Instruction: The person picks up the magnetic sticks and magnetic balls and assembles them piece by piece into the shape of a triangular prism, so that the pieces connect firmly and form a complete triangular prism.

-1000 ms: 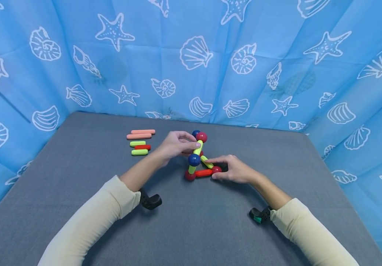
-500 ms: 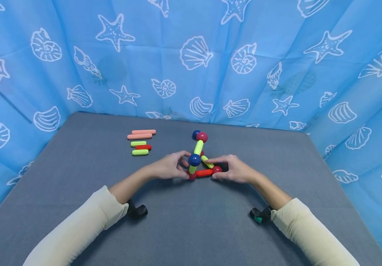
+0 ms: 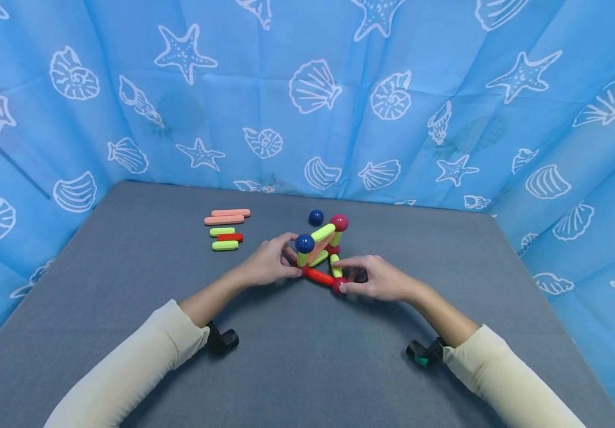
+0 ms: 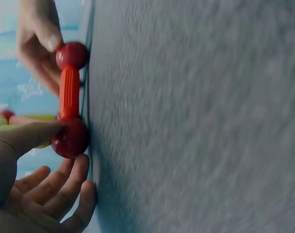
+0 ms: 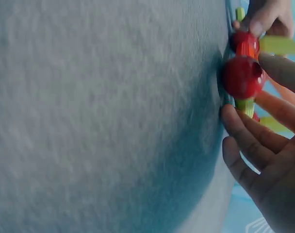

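A structure of balls and sticks stands on the grey table: a red stick point(image 3: 320, 277) along its front, a blue ball point(image 3: 304, 243) at its upper left and a red ball point(image 3: 340, 223) at its upper right. My left hand point(image 3: 268, 261) pinches the lower left red ball point(image 4: 70, 138) between thumb and fingers. At the front right corner my right hand point(image 3: 381, 279) holds another red ball point(image 5: 243, 76) with the thumb against it, the index finger by a yellow-green stick point(image 3: 336, 266). A salmon piece point(image 3: 319, 248) slants inside the frame.
A loose blue ball point(image 3: 316, 217) lies behind the structure. To the left are two salmon sticks point(image 3: 224, 220), two yellow-green sticks point(image 3: 224, 245) and a red stick point(image 3: 230, 237). A blue patterned curtain point(image 3: 264, 89) hangs behind the grey table point(image 3: 307, 362).
My left hand has come down from the upper yellow-green stick to the lower left ball. The structure has turned, its front right corner nearer to me and its upper red ball farther right.
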Tool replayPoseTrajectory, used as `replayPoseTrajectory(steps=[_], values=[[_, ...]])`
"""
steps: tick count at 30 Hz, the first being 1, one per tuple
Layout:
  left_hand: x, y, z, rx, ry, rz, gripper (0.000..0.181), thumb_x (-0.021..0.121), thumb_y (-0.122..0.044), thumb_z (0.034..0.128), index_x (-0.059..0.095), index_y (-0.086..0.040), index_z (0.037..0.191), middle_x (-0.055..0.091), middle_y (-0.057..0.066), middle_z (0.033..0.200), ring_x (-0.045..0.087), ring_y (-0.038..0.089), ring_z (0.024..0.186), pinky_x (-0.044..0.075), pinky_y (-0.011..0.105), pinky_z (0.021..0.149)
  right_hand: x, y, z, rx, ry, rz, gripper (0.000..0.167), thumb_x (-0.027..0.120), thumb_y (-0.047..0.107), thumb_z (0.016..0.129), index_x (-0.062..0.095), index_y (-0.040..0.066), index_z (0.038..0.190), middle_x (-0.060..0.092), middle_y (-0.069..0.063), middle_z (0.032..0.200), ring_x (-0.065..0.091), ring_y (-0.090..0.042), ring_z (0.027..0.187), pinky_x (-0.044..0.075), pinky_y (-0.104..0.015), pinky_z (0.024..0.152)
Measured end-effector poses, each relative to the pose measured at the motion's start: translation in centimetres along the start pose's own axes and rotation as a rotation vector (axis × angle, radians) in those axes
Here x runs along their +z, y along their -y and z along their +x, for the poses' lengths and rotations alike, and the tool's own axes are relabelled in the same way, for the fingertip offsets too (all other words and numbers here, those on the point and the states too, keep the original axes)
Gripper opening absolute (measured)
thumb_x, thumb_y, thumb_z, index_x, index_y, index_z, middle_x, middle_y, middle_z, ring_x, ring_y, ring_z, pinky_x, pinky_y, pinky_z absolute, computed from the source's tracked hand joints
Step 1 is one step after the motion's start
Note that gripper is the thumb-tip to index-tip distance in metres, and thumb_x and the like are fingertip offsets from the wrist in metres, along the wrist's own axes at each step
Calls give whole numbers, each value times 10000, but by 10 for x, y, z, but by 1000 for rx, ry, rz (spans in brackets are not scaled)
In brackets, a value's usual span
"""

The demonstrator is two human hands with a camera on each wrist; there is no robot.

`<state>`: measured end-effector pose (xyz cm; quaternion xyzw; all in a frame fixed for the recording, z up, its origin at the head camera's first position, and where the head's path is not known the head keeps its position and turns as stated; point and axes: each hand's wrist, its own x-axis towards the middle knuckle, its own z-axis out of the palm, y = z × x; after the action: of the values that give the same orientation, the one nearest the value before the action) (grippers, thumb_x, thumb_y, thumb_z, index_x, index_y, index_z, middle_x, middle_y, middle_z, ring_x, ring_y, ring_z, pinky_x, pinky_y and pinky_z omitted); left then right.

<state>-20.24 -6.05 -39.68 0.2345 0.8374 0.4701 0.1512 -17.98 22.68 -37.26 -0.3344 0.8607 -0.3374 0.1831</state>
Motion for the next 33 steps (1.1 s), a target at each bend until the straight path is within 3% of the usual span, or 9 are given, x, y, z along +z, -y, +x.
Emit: replayPoseTrajectory(steps=[7, 13, 15, 19, 22, 26, 29, 33], values=[[-7, 8, 9, 6, -67, 25, 591, 716, -62, 902, 459, -18, 1432, 636, 191, 1276, 661, 279, 1083, 541, 413, 911, 15, 10, 4, -49, 27, 13, 563, 682, 240, 944, 513, -16, 1416, 676, -91, 1156, 632, -232, 1022, 529, -444, 881], [-12, 12, 14, -34, -99, 39, 658, 765, -86, 875, 444, -24, 1446, 640, 177, 1286, 657, 299, 1112, 520, 434, 946, 16, 9, 7, -66, 28, 35, 511, 696, 248, 936, 567, 24, 1376, 676, -83, 1173, 631, -202, 1007, 529, -398, 886], [-12, 12, 14, -46, -96, 47, 666, 759, -98, 883, 430, -22, 1456, 636, 171, 1298, 650, 297, 1128, 510, 436, 962, 12, 4, 7, -58, -24, 36, 378, 708, 207, 925, 655, 32, 1255, 699, -59, 1102, 632, -190, 924, 537, -370, 826], [-13, 13, 15, -47, -89, 60, 660, 757, -116, 889, 433, -20, 1455, 636, 169, 1300, 645, 295, 1138, 503, 434, 973, 3, -8, 10, 13, -223, -17, 136, 731, 130, 899, 716, 41, 1001, 706, -30, 923, 621, -170, 802, 535, -324, 727], [-14, 14, 14, -33, -87, 45, 616, 758, -91, 882, 472, -42, 1425, 650, 165, 1273, 664, 279, 1097, 519, 421, 951, 1, -17, 17, 74, -312, -35, 260, 744, 151, 896, 668, 24, 1110, 704, -80, 985, 659, -196, 875, 552, -343, 759], [-23, 16, 6, -1, -100, 48, 568, 753, -51, 876, 515, -82, 1391, 679, 135, 1209, 684, 229, 985, 550, 393, 892, 0, -19, 25, 90, -267, 2, 512, 752, 176, 891, 549, 5, 1329, 667, -154, 1174, 659, -281, 1030, 545, -443, 862], [-37, 18, -5, 46, -127, 112, 534, 744, -34, 875, 546, -75, 1369, 692, 113, 1151, 665, 210, 956, 549, 400, 871, 0, -17, 30, 74, -220, -9, 485, 747, 158, 889, 564, -10, 1305, 664, -146, 1164, 642, -284, 1032, 525, -469, 893], [-63, 26, -23, 108, -173, 226, 493, 739, 6, 863, 574, -9, 1328, 688, 140, 1107, 651, 247, 991, 534, 454, 888, 1, -16, 32, 49, -220, -42, 391, 738, 117, 888, 605, -12, 1233, 675, -129, 1117, 630, -269, 1010, 511, -469, 904]])
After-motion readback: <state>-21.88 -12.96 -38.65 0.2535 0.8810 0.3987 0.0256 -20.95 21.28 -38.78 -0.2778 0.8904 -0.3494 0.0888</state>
